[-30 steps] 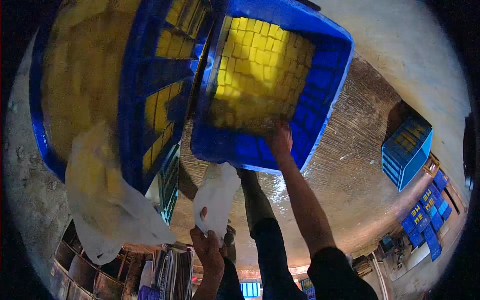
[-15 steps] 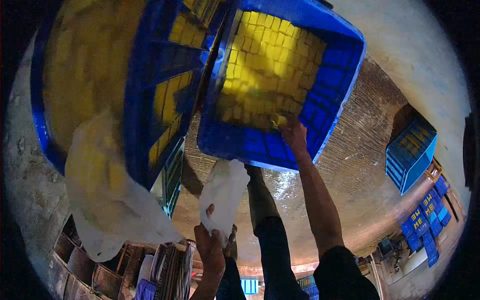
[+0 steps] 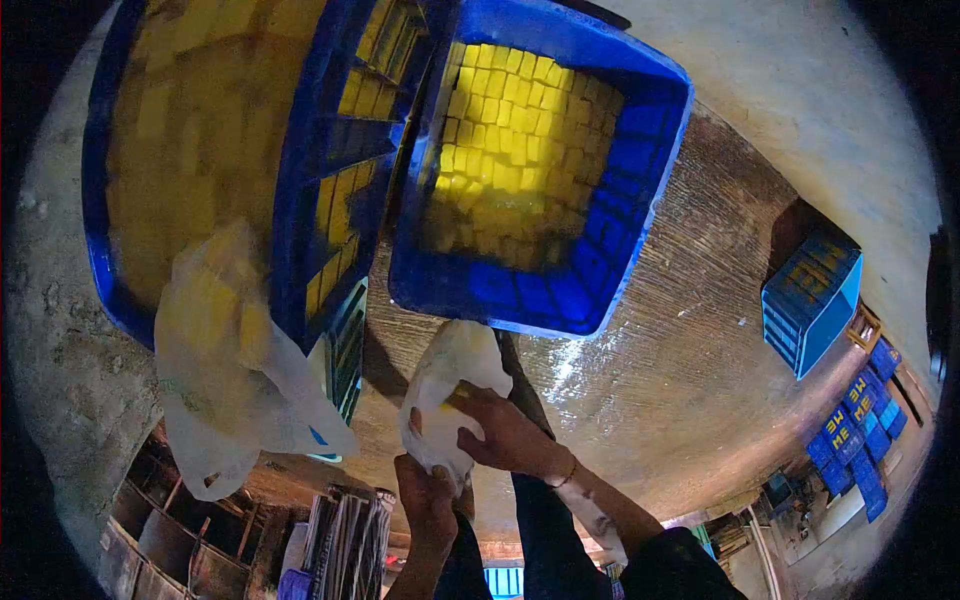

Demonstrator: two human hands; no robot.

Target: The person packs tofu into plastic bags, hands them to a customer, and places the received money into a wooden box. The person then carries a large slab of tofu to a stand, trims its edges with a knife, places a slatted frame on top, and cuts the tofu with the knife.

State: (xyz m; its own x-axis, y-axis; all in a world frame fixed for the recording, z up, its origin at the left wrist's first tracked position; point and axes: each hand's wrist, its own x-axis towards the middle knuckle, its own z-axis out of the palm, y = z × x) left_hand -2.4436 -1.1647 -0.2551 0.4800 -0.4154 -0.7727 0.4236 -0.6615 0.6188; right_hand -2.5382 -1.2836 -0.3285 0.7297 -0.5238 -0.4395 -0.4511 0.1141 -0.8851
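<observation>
My left hand (image 3: 428,492) grips a translucent white plastic bag (image 3: 455,350) by its lower edge, above the wet floor. At the bag's opening is my right hand (image 3: 510,435), its fingers curled partly inside; a bit of yellow, seemingly a tofu-like block, shows at the fingertips. Beyond the bag stands a blue crate (image 3: 545,300) with many yellow blocks (image 3: 515,120) packed in rows, its near and right parts bare. A second white plastic bag (image 3: 215,400), with yellow pieces showing through, hangs at the near end of the left blue crate (image 3: 98,230).
The left crate also holds yellow blocks, under murky liquid. A light-blue crate (image 3: 812,300) lies by the wall at right, with several blue crates (image 3: 855,430) stacked farther off. Wooden boards (image 3: 340,540) stand at lower left. The grooved floor (image 3: 650,320) is wet.
My right hand has come back from the right-hand blue crate to the bag's opening, bringing a yellow block. My left hand still holds the bag. The view has shifted slightly.
</observation>
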